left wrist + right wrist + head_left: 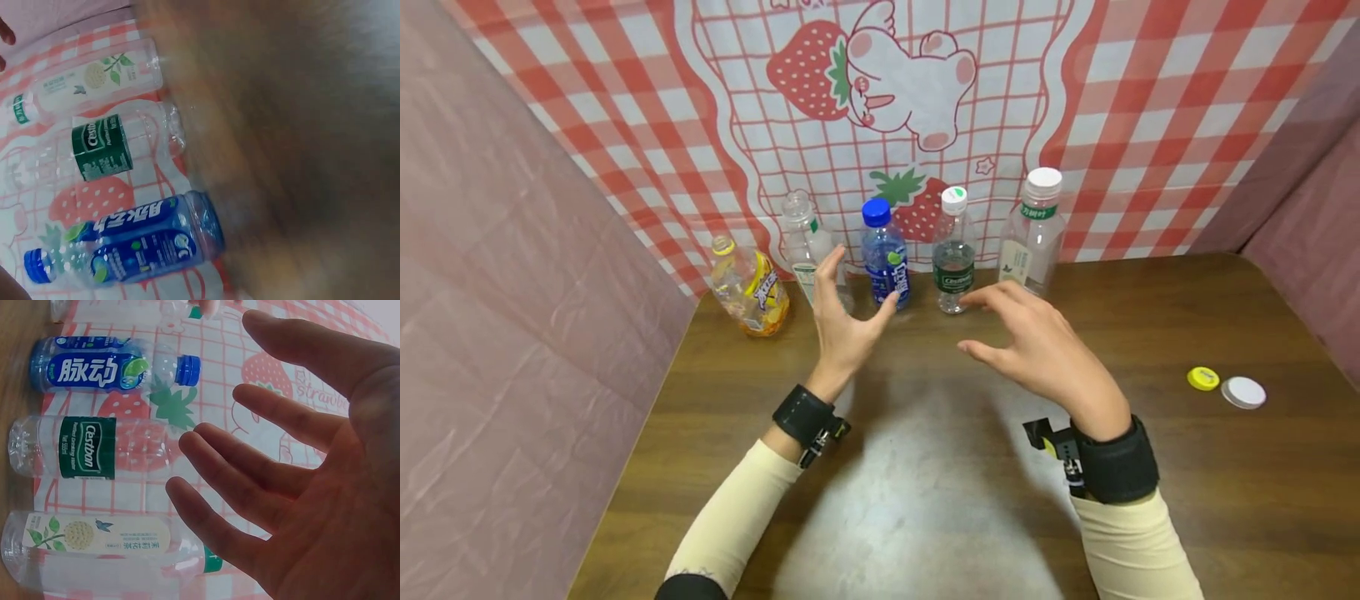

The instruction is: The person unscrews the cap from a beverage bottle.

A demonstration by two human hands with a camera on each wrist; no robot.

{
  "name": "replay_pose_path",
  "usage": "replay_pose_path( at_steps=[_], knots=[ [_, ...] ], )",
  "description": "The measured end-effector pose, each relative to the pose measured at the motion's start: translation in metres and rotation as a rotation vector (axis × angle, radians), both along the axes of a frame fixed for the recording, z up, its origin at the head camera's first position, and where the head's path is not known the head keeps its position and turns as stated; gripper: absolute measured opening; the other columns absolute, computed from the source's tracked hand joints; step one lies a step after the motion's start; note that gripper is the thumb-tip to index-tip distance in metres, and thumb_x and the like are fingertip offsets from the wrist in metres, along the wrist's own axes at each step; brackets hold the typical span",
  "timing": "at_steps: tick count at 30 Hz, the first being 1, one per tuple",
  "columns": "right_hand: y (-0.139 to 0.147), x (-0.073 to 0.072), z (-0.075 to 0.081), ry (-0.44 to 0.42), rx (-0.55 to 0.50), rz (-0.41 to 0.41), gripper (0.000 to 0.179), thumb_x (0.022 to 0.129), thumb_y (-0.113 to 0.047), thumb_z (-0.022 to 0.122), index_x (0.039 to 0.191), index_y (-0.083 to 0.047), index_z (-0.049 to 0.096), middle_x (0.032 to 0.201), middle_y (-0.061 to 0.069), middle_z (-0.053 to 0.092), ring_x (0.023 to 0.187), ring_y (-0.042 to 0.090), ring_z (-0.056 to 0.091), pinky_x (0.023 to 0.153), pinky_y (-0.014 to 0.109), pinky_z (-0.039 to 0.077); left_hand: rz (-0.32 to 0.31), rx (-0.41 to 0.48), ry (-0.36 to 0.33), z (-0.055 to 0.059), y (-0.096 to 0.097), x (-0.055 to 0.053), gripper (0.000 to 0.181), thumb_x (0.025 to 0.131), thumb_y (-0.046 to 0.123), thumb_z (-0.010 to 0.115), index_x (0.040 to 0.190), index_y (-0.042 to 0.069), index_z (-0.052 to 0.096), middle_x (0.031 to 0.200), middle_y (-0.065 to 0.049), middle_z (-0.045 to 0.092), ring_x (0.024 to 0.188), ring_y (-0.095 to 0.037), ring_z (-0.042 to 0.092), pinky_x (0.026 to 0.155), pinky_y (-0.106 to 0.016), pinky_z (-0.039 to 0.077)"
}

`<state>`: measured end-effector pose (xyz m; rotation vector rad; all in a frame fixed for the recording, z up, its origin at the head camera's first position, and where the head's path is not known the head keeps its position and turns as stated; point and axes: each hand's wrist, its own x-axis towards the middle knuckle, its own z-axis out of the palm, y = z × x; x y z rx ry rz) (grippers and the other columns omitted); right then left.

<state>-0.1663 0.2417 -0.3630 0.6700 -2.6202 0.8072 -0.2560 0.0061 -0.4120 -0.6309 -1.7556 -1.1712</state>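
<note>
Both hands hover over the table with nothing in them. My left hand (846,329) has its thumb and fingers spread, overlapping an uncapped clear bottle (801,229) in the head view. Just right of it stands a blue-labelled drink bottle (886,267) with a blue cap. My right hand (1037,346) is held with loosely bent fingers, in front of a green-labelled water bottle (953,258) and a larger clear bottle (1033,233), both white-capped. In the right wrist view the fingers (250,478) are apart from one another. An uncapped yellow-labelled bottle (752,292) stands at the far left.
On the right side of the wooden table (925,483) lie a yellow cap (1203,378) and a white cap (1243,392). Behind the bottle row hangs a red-and-white checked cloth (1157,108). A pinkish curtain (535,333) borders the left side.
</note>
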Motion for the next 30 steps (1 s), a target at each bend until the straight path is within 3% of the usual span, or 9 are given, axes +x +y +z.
replay_pose_path(
  at_steps=[6, 12, 16, 21, 30],
  knots=[
    [0.002, 0.001, -0.002, -0.016, -0.002, -0.007, 0.050, 0.078, -0.035, 0.075, 0.120, -0.011, 0.062, 0.113, 0.001, 0.056, 0.103, 0.019, 0.053, 0.080, 0.042, 0.045, 0.029, -0.070, -0.253, -0.019, 0.018, -0.047, 0.103, 0.069, 0.034, 0.080, 0.149, 0.008, 0.020, 0.146, -0.011, 0.031, 0.131, -0.021, 0.032, 0.104, -0.036, 0.027],
    [0.000, 0.001, -0.003, -0.009, -0.001, 0.006, 0.049, 0.079, -0.038, 0.074, 0.119, -0.013, 0.062, 0.112, -0.001, 0.055, 0.103, 0.016, 0.053, 0.079, 0.040, 0.046, 0.086, 0.022, -0.439, -0.030, 0.033, -0.078, 0.104, 0.068, 0.038, 0.080, 0.150, 0.014, 0.020, 0.143, -0.003, 0.037, 0.126, -0.016, 0.038, 0.100, -0.031, 0.031],
    [0.000, 0.001, -0.002, 0.009, 0.000, 0.013, 0.049, 0.078, -0.036, 0.075, 0.119, -0.012, 0.062, 0.112, -0.001, 0.055, 0.102, 0.016, 0.053, 0.078, 0.039, 0.046, 0.157, 0.105, -0.470, -0.038, 0.037, -0.091, 0.103, 0.065, 0.043, 0.081, 0.148, 0.019, 0.027, 0.137, 0.001, 0.044, 0.120, -0.009, 0.042, 0.096, -0.032, 0.034],
    [0.001, 0.000, 0.000, 0.025, 0.004, 0.004, 0.047, 0.077, -0.034, 0.076, 0.117, -0.013, 0.062, 0.110, 0.000, 0.056, 0.100, 0.017, 0.054, 0.076, 0.040, 0.046, 0.217, 0.096, -0.464, -0.044, 0.040, -0.103, 0.095, 0.063, 0.046, 0.081, 0.143, 0.028, 0.033, 0.133, 0.009, 0.047, 0.114, -0.007, 0.046, 0.089, -0.033, 0.036],
    [0.008, 0.000, 0.000, 0.033, 0.009, -0.014, 0.047, 0.077, -0.034, 0.076, 0.117, -0.012, 0.062, 0.109, 0.000, 0.056, 0.099, 0.016, 0.055, 0.076, 0.040, 0.046, 0.171, 0.058, -0.462, -0.044, 0.046, -0.109, 0.084, 0.067, 0.039, 0.079, 0.140, 0.027, 0.038, 0.125, 0.007, 0.052, 0.104, -0.009, 0.052, 0.083, -0.031, 0.041]
  ],
)
